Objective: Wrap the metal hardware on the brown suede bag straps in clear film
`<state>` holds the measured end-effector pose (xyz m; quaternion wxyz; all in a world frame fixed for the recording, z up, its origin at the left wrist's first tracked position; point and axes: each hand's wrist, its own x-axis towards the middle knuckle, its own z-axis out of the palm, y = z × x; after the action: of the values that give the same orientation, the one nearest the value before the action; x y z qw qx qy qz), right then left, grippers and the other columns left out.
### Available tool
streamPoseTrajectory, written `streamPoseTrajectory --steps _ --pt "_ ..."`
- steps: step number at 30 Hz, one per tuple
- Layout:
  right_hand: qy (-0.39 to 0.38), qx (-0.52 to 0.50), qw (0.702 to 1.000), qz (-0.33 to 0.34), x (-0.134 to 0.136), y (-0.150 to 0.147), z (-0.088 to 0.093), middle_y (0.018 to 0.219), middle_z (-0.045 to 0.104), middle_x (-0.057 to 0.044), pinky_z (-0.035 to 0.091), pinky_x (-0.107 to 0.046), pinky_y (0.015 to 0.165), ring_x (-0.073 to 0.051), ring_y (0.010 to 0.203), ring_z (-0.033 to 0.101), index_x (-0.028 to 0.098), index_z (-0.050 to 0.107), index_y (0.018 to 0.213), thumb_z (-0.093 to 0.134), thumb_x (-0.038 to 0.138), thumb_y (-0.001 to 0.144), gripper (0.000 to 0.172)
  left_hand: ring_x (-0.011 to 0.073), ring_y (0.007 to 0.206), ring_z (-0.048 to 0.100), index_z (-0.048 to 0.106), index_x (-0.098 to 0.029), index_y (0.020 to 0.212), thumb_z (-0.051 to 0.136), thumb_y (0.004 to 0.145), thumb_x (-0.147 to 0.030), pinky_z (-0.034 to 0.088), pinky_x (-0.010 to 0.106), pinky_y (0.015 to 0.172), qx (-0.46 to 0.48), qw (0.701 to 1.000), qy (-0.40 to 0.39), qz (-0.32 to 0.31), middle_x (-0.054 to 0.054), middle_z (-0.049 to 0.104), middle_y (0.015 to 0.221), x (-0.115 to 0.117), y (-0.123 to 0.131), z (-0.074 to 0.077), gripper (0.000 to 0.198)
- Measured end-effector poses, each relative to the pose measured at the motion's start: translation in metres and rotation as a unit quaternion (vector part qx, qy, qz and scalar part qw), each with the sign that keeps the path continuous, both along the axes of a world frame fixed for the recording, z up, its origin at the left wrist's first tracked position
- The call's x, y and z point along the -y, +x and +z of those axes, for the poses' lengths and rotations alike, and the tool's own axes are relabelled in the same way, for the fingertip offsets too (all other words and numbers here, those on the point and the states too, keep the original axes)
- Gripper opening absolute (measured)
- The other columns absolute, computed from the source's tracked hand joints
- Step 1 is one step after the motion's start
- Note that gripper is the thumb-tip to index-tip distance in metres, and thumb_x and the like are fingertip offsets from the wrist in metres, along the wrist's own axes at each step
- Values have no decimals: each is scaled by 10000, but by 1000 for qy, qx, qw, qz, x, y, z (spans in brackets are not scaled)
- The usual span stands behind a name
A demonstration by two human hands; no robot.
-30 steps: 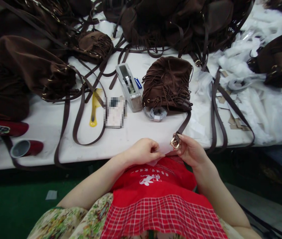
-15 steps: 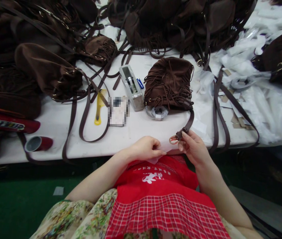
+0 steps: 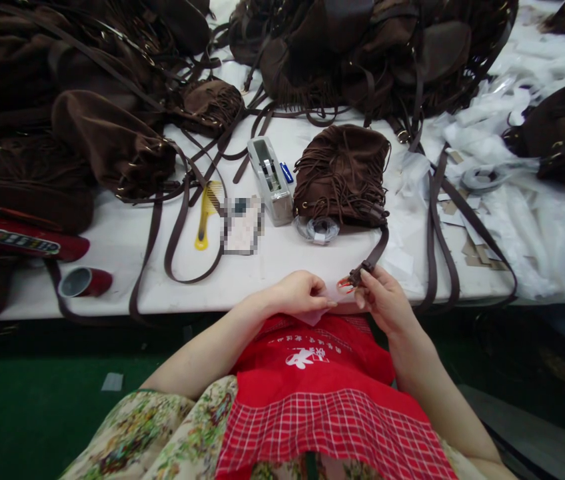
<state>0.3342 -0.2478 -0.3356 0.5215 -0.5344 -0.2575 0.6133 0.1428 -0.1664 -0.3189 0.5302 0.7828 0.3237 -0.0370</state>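
My left hand [image 3: 301, 293] is closed, pinching a thin translucent whitish sheet [image 3: 311, 316] over my lap. My right hand [image 3: 386, 299] is closed on the end of a dark brown strap [image 3: 375, 251], at its buckle end. A small orange-red piece [image 3: 346, 284] pokes out beside the buckle, too small to make out. The strap runs up to a brown fringed suede bag [image 3: 342, 175] lying on the table. A coil of clear tubing or tape [image 3: 318, 229] touches the bag's front edge.
On the white table [image 3: 272, 275] lie a grey tape dispenser [image 3: 270, 181], a blue item [image 3: 286, 173], a yellow comb [image 3: 204, 217] and a blurred-out card-like object [image 3: 243, 227]. A red cup [image 3: 86, 282] lies tipped left. Brown bags [image 3: 107, 143] pile behind; plastic wrap [image 3: 537, 220] covers the right.
Both hands hold the same things as before and have shifted only slightly. The orange-red piece by the buckle shows more plainly. The whole view has moved a little.
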Motion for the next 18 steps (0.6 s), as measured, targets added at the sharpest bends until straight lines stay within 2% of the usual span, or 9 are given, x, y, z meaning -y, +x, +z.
streamPoseTrajectory --steps 6,12,18 --pt "-7 4 1000 15 -2 0 -1 756 668 -3 251 -171 339 -51 409 474 201 558 883 677 418 785 266 85 531 384 584 -129 651 551 780 -515 261 211 484 39 998 -32 25 -35 473 571 -3 6 -3 409" --pt "-17 16 1000 19 -2 3 -4 560 589 30 244 -167 358 -59 415 435 198 591 870 694 415 770 260 84 550 382 585 -126 672 567 785 -504 267 209 495 75 994 -68 36 -39 457 592 -4 7 -10 395" --pt "-32 23 999 23 -4 4 -8 536 561 36 227 -184 364 -68 419 417 194 605 853 720 436 732 294 93 581 426 644 -112 809 562 806 -476 337 204 536 135 978 -144 65 -23 524 647 0 11 -18 373"
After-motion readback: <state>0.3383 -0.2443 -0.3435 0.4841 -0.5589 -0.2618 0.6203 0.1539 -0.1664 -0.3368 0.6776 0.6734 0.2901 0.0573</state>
